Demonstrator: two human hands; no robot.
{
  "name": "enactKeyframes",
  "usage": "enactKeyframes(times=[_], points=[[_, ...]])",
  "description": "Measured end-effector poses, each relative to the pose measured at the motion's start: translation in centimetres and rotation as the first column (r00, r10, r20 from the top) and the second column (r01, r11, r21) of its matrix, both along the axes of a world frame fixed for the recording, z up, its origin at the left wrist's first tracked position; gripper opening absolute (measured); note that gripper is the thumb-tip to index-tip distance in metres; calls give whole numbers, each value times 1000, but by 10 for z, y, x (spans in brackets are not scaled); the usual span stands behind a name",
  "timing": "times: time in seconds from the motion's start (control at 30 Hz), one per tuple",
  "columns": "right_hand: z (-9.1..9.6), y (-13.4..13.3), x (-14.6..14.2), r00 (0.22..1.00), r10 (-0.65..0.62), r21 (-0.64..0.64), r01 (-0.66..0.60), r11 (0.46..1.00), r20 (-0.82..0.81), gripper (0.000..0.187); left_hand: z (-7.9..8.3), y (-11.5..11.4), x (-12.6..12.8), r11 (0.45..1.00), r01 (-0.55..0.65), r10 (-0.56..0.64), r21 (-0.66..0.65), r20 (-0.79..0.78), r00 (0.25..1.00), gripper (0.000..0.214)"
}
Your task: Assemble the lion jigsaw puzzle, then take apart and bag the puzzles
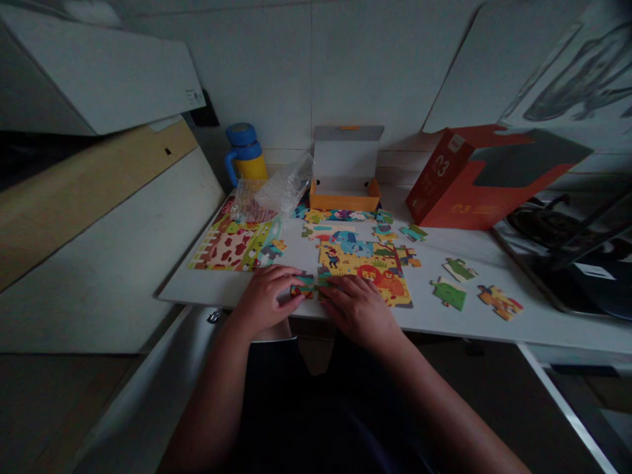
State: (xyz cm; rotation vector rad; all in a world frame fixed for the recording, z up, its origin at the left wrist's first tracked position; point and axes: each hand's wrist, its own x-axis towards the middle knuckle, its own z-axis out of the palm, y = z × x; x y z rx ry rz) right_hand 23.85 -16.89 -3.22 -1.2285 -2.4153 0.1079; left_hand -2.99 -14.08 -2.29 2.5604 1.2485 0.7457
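A partly joined colourful jigsaw [368, 260] lies in the middle of the white table [494, 316]. My left hand [266, 296] pinches a small puzzle piece [303, 287] at the jigsaw's lower left corner. My right hand [355, 306] rests with fingers curled on the jigsaw's bottom edge, fingertips touching the same piece and the edge beside it.
Loose pieces [450, 293] lie to the right. A finished puzzle panel [232, 247] lies at left under a clear plastic bag [274, 194]. Behind stand a blue-and-yellow bottle [245, 155], an open orange box [345, 178] and a red box [474, 181]. A dark tray [582, 263] fills the right edge.
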Motion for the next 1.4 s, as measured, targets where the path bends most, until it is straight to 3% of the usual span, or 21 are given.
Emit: enactKeyframes(times=[0.23,0.47,0.83,1.07,1.4], points=[[1,0,0,1000,-2,-1,2,1000,-2,31,-2,3,-5,999,34,-34,-18,17,999,27],[1,-1,-1,1000,-18,17,18,1000,3,31,-4,8,-1,993,-101,98,-54,-53,994,63],[3,0,-1,1000,-13,-1,13,1000,1,31,-2,15,-1,983,-102,100,-154,-20,995,49],[3,0,-1,1000,-15,22,15,1000,10,29,2,26,0,975,-69,58,-211,-59,997,61],[3,0,-1,1000,-16,25,16,1000,14,29,4,29,3,985,-1,-1,-174,-14,1000,57]])
